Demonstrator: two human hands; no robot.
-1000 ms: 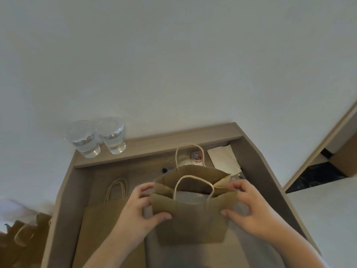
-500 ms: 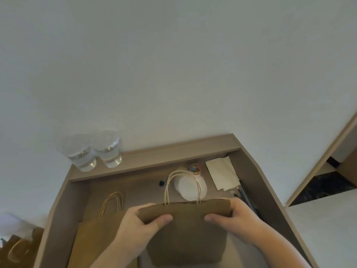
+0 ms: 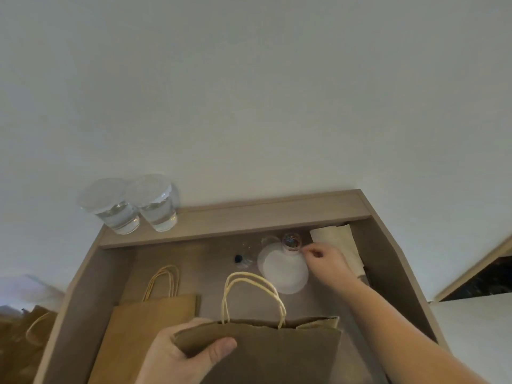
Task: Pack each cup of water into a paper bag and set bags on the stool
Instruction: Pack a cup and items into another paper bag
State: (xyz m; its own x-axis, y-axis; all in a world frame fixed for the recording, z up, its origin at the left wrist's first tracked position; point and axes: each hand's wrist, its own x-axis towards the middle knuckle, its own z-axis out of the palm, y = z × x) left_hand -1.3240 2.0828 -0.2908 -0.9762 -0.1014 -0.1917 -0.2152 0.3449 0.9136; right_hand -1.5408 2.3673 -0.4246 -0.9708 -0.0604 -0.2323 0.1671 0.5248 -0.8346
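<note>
Beige desk below a white wall; at its near edge is the paper bag, its top edge gripped by the left hand. Behind it, the right hand curls at a lidded cup; whether it holds the cup is unclear. Two water cups stand on the back ledge.

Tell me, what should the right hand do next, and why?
Probably pinch the small round thing by the white disc: the right hand is right beside it, while the left hand holds the paper bag pressed shut, perhaps for sealing.
</note>
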